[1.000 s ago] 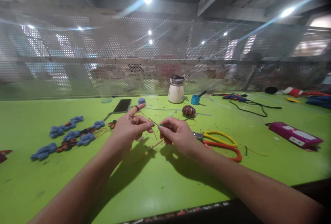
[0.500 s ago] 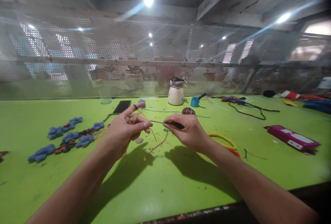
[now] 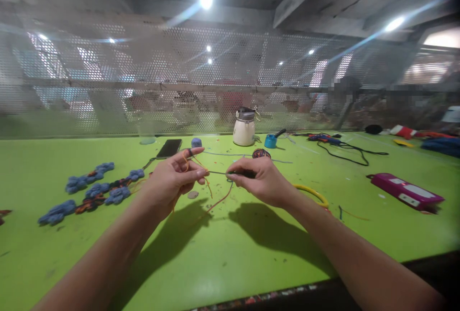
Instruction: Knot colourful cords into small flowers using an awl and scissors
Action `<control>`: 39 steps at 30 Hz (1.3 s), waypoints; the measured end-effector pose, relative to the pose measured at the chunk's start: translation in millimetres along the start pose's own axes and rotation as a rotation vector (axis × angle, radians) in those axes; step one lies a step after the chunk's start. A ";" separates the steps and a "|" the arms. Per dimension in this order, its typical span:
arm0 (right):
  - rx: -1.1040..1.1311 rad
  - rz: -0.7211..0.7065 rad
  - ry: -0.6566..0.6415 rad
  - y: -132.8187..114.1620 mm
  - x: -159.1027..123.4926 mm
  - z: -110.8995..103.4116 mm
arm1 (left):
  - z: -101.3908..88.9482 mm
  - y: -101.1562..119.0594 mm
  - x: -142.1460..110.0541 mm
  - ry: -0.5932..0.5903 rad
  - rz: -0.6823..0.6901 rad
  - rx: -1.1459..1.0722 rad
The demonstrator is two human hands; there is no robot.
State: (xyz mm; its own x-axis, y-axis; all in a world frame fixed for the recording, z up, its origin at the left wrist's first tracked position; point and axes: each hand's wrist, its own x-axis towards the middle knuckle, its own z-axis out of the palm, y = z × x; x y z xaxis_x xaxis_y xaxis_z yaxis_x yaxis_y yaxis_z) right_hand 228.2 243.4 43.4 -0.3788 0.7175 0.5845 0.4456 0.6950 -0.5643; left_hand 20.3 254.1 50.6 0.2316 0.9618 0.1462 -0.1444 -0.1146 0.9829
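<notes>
My left hand [image 3: 176, 179] is raised above the green table [image 3: 223, 253], pinching orange thread [image 3: 215, 203] that loops over its forefinger and trails down to the table. My right hand [image 3: 260, 180] is closed round a thin dark crochet hook [image 3: 230, 174], whose tip reaches toward my left fingertips. Both hands are close together, a short gap between them. Blue crocheted flowers [image 3: 93, 189] joined with orange and dark pieces lie to the left.
A ball of mixed yarn [image 3: 261, 153], a white jar [image 3: 244, 128], a blue cup [image 3: 270, 140] and a phone [image 3: 169, 148] sit behind the hands. Yellow-handled scissors [image 3: 312, 193] lie behind my right wrist. A pink case [image 3: 404, 189] and black cable [image 3: 352, 154] are at right. A perforated screen [image 3: 215, 76] backs the table.
My right hand drew back to the right and shifted its grip along the hook, now hiding most of the scissors. The left hand rose slightly and stayed pinched on the thread.
</notes>
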 end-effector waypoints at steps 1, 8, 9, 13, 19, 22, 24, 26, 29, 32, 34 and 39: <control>0.039 0.041 0.000 0.5 0.0 1.4 | 0.4 0.1 -0.1 -0.002 -0.003 0.004; 0.334 0.305 0.003 5.7 -1.0 18.2 | 5.9 -1.9 -2.4 -0.025 0.007 0.080; 0.359 0.330 0.005 5.7 -1.1 20.1 | 6.4 -3.0 -2.2 -0.034 0.019 0.093; 0.403 0.385 -0.006 2.6 -1.2 23.0 | 8.2 -6.1 -1.9 -0.061 0.062 0.153; 0.427 0.440 -0.025 -1.4 -1.4 21.9 | 13.4 -5.0 -3.8 -0.057 0.119 0.349; 0.532 0.529 -0.027 -0.7 -2.5 26.0 | 15.4 -7.7 -3.3 -0.082 0.161 0.405; 0.640 0.604 -0.005 -0.5 -4.3 31.4 | 15.9 -11.4 -2.2 -0.065 0.199 0.445; 0.766 0.636 0.029 -1.1 -6.7 38.1 | 16.1 -15.1 -0.9 -0.027 0.226 0.463; 0.909 0.568 0.061 -2.7 -10.0 46.5 | 15.5 -17.5 -0.1 0.003 0.196 0.355; 0.880 0.480 0.075 -3.3 -11.1 48.4 | 13.3 -14.7 -1.0 -0.038 0.091 0.136; 0.761 0.402 0.071 -2.6 -10.7 45.8 | 11.4 -11.2 -2.0 -0.062 0.023 0.015; 0.394 0.216 0.139 0.0 -9.2 34.7 | 7.6 -3.2 -4.5 -0.111 -0.027 -0.099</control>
State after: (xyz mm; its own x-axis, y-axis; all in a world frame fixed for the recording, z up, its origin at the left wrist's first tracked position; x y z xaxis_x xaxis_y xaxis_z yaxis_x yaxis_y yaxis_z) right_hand 203.5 238.5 17.8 -0.1869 0.8531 0.4871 0.1498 0.5148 -0.8441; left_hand 27.1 248.3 47.6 0.3404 0.9303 0.1369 -0.2295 -0.0590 0.9715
